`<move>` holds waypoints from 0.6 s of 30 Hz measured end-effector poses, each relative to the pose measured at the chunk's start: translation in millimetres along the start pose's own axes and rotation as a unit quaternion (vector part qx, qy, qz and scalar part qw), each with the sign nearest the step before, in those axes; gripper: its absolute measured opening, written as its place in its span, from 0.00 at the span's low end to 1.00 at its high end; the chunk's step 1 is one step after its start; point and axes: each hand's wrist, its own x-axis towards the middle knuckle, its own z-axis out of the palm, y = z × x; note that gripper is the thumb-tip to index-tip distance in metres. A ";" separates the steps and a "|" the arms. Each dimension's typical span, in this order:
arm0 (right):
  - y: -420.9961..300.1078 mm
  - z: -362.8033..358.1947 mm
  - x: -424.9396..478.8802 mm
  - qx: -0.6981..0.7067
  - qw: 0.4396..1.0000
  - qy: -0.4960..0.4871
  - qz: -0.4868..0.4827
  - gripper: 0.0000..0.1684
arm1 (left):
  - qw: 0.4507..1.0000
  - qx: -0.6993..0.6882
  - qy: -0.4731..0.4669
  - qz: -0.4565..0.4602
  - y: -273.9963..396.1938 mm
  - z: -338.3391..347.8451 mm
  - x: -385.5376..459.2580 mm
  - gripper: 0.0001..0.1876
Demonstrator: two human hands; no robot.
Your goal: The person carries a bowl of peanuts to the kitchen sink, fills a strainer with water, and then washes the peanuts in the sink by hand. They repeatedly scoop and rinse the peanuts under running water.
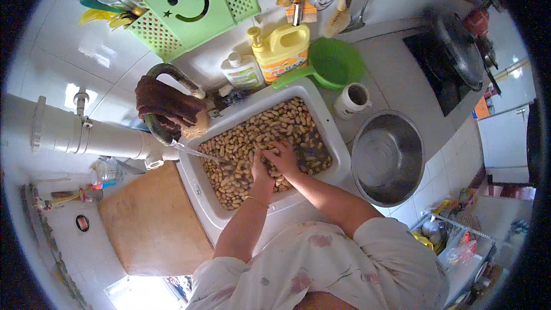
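A white sink (340,159) is filled with unshelled peanuts (234,137) lying in murky water. Both hands are in among them near the sink's middle. My left hand (261,167) is partly sunk in the peanuts, its palm turned toward the other hand. Close beside it, my right hand (284,159) bends its fingers over some peanuts; whether either hand grips any cannot be made out. Water (196,151) runs from a curved faucet (156,127) into the sink's left side. A dark brown cloth (165,101) is draped over the faucet.
Right of the sink stand a metal basin (387,159) and a white cup (352,101). Behind it are a green dipper (335,62), a yellow jug (284,49) and a white bottle (243,71). A wooden board (155,224) lies to the left; a lidded pan (456,51) sits far right.
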 end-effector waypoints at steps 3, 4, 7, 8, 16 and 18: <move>-25.4 -5.8 -5.1 -0.007 0.998 0.037 -0.046 0.21 | 0.996 -0.018 0.037 0.076 3.5 16.6 -19.5 0.16; -39.2 -9.4 -10.9 0.007 0.999 0.037 -0.019 0.19 | 0.997 0.001 0.043 0.059 5.0 3.2 -9.0 0.15; -53.3 -21.7 -11.7 0.026 0.996 0.055 -0.060 0.18 | 0.996 -0.006 0.015 0.084 11.4 31.8 -38.4 0.14; -58.4 -26.1 -11.8 0.033 0.996 0.056 -0.065 0.19 | 0.994 0.007 0.018 0.110 14.6 55.7 -66.6 0.13; -45.3 -26.9 -28.0 0.033 0.985 0.061 -0.156 0.14 | 0.997 -0.018 -0.036 0.064 9.9 33.4 -50.3 0.13; -50.4 -26.0 -35.2 0.073 0.987 0.094 -0.112 0.15 | 0.995 -0.021 -0.009 0.100 2.4 28.7 -64.1 0.13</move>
